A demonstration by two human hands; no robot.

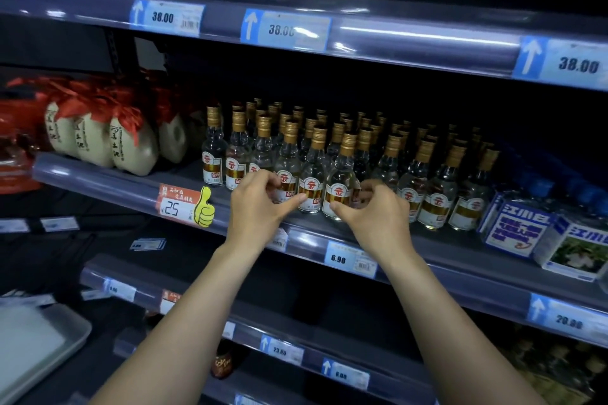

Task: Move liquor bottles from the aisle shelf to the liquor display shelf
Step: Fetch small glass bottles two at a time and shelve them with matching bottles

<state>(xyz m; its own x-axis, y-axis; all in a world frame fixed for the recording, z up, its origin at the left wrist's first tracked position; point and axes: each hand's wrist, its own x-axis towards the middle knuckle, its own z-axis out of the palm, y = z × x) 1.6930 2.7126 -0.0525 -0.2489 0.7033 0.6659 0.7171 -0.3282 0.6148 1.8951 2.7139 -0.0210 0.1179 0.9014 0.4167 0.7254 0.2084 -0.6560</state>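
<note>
dim store shelving fills the frame, and on its middle shelf (427,242), from left to right, stand pale jars with red ribbons (131,148), then rows of small clear liquor bottles (340,181) at centre, where the left hand (260,204) and right hand (378,210) curl half-open around front bottles, not clearly gripping.

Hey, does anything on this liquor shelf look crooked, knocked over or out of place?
Mostly tidy: the gold-capped bottles stand upright in rows. One oddity: a loose stack of price tags lies tilted on the dark shelf at lower left, not slotted into a rail.
</note>
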